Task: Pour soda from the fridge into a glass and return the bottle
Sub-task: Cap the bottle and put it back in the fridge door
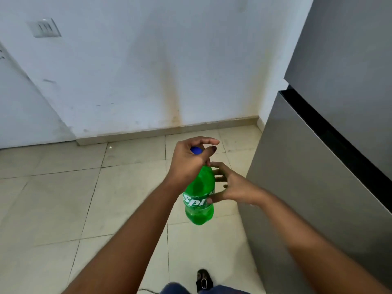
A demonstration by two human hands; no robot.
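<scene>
Head view, one item in hand. Bottle (199,196): green plastic soda bottle, blue cap (196,150), held upright in mid-air above the tiled floor (63,209), resting on nothing, just left of the closed grey fridge (318,166). Left hand (188,164): grip closed around the neck just under the cap, forefinger and thumb curled loose above it; this hand appears to carry the whole weight. Right hand (235,187): grip spread, fingertips touching the bottle's side at the label, not wrapped round. Glass: not in view. Risks, as judged: a neck-only hold on what may be a cold, damp bottle could slip, and the drop would end on hard tile; swinging or jolting it while carrying would stir the fizz, so the soda may foam over once the cap is loosened; the body could knock the fridge's near edge.
</scene>
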